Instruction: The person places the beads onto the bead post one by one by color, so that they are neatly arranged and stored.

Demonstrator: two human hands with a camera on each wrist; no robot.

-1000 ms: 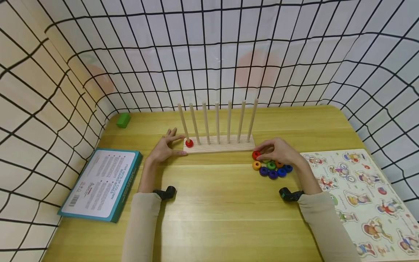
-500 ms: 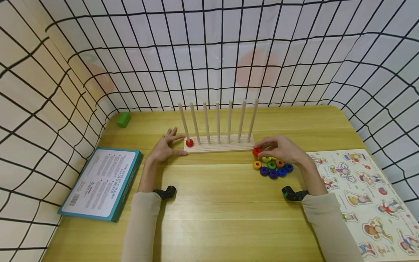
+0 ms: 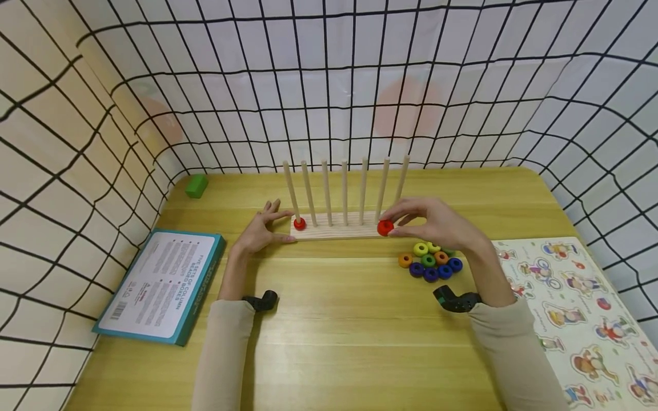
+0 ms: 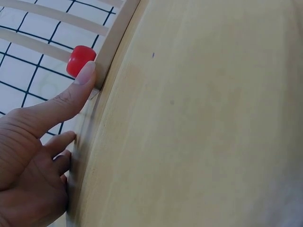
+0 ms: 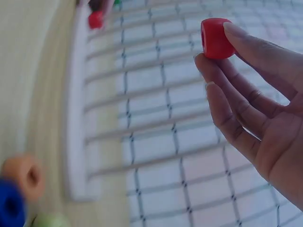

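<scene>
In the head view my left hand (image 3: 257, 228) spreads its straight thumb and index finger at the left end of a wooden peg board (image 3: 334, 231) with several upright pegs. A red bead (image 3: 300, 224) sits at the foot of the leftmost peg; the left wrist view shows the thumb tip overlapping that red bead (image 4: 80, 60) by the board's corner. My right hand (image 3: 437, 225) pinches another red bead (image 3: 385, 228) between thumb and fingertips, in front of the board's right part. The right wrist view shows the hole of this red bead (image 5: 218, 39) facing left.
Several loose beads in yellow, green, orange (image 3: 405, 260), blue and purple lie below the right hand. A blue-edged box (image 3: 159, 285) is at left, a green block (image 3: 197, 186) at back left. An illustrated board (image 3: 581, 314) lies at right. Black netting (image 3: 349, 108) surrounds the table.
My right hand has lifted the red bead from beside the other beads and carried it left and away from me, over to the peg board. The left hand stays at the board's end.
</scene>
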